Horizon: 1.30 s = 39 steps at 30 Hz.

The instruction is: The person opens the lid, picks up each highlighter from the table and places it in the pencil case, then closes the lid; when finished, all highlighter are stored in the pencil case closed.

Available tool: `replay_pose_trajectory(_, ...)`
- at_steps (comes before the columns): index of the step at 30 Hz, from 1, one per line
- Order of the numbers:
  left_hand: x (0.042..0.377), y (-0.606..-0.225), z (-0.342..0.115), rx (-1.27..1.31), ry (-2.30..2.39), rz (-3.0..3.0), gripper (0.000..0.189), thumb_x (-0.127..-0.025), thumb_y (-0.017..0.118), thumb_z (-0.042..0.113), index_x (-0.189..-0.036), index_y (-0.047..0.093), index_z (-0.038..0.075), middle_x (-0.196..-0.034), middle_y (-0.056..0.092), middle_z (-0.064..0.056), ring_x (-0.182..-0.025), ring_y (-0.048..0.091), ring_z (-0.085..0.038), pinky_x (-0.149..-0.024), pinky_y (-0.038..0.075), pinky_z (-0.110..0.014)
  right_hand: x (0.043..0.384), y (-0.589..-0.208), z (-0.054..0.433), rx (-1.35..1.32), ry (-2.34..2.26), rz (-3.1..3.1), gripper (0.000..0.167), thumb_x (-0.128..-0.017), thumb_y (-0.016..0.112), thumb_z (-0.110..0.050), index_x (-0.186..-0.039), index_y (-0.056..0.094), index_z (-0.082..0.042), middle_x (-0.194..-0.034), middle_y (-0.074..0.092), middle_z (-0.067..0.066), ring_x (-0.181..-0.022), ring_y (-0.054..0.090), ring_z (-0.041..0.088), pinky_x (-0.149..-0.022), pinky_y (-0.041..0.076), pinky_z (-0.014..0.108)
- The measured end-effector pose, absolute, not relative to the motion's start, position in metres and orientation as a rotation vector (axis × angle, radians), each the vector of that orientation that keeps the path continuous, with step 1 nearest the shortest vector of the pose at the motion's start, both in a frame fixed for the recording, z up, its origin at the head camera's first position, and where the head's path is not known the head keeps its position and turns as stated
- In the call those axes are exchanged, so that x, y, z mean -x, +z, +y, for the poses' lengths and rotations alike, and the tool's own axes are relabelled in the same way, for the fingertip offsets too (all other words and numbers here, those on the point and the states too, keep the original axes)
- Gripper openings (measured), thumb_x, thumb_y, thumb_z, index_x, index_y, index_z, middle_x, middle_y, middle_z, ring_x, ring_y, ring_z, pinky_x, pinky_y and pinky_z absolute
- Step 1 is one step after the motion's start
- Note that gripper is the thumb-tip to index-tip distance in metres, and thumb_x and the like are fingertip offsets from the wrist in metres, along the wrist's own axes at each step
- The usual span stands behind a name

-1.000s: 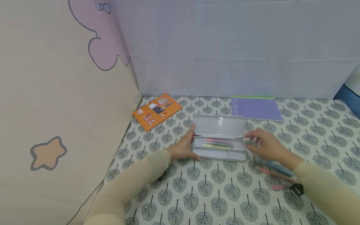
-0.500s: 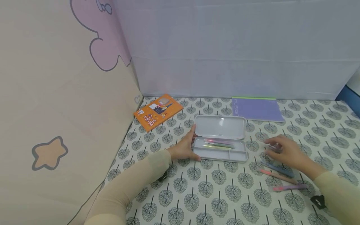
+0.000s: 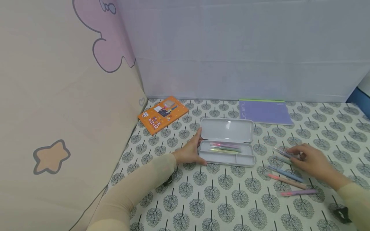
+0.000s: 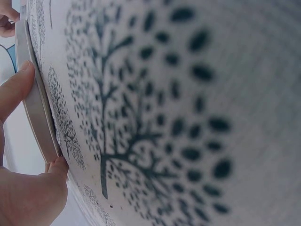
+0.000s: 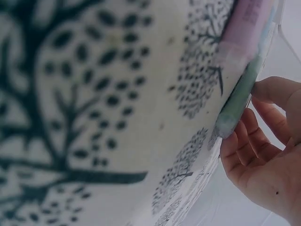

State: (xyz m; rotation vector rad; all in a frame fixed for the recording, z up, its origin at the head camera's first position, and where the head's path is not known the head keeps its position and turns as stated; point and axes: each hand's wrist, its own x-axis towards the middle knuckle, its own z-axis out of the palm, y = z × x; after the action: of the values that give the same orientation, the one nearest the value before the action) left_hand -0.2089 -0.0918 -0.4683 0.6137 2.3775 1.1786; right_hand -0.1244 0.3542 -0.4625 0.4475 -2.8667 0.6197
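My left hand grips the left end of an open white pencil case, thumb at its front corner and fingers behind. In the left wrist view the thumb presses the case's side wall. Inside the case lie several pens in pink, green and yellow. To the right, my right hand is low over the table, its curled fingertips right at a grey pen and a green pen. In the right wrist view the thumb overlaps the green pen's edge; whether the fingers pinch a pen I cannot tell.
Nearer the front lie a blue pen, a peach pen and a purple-pink pen. An orange book lies at the back left, a purple notebook at the back right. A fabric wall stands behind.
My right hand has moved right, from beside the case to the loose pens, uncovering the grey, green and purple-pink ones. The left hand and the case have stayed put.
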Motion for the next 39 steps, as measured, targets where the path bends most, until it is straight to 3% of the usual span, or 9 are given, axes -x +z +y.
replay_pose_trajectory(16, 0.209, -0.468, -0.092, -0.633, 1.168, 2.390, 0.150, -0.055, 0.095, 0.020, -0.154, -0.018, 0.023, -0.137, 0.043, -0.003, -0.130, 0.046, -0.016, -0.116, 0.032, -0.026, 0.129, -0.463, 0.352, -0.469, 0.625, -2.936, 0.027, -0.078, 0.075, -0.006, -0.104, 0.069, -0.006, -0.083, 0.061, -0.004, -0.067, 0.043, -0.007, -0.051, 0.040, 0.020)
replay_pose_trajectory(25, 0.209, -0.467, -0.092, -0.621, 1.158, 2.397, 0.150, -0.055, 0.095, 0.021, -0.154, -0.018, 0.024, -0.137, 0.042, -0.003, -0.131, 0.046, -0.018, -0.117, 0.032, -0.027, 0.136, -0.451, 0.337, -0.503, 0.652, -2.928, 0.027, -0.080, 0.074, -0.006, -0.107, 0.068, -0.005, -0.085, 0.063, -0.001, -0.066, 0.047, -0.006, -0.047, 0.038, 0.020)
replay_pose_trajectory(39, 0.207, -0.465, -0.093, -0.638, 1.193, 2.357, 0.148, -0.057, 0.094, 0.017, -0.154, -0.017, 0.018, -0.139, 0.041, -0.008, -0.132, 0.045, -0.019, -0.117, 0.032, -0.026, 0.148, -0.431, 0.301, -0.655, 0.718, -2.795, 0.029, -0.076, 0.072, 0.002, -0.103, 0.069, -0.010, -0.083, 0.061, -0.004, -0.067, 0.049, -0.003, -0.051, 0.045, 0.019)
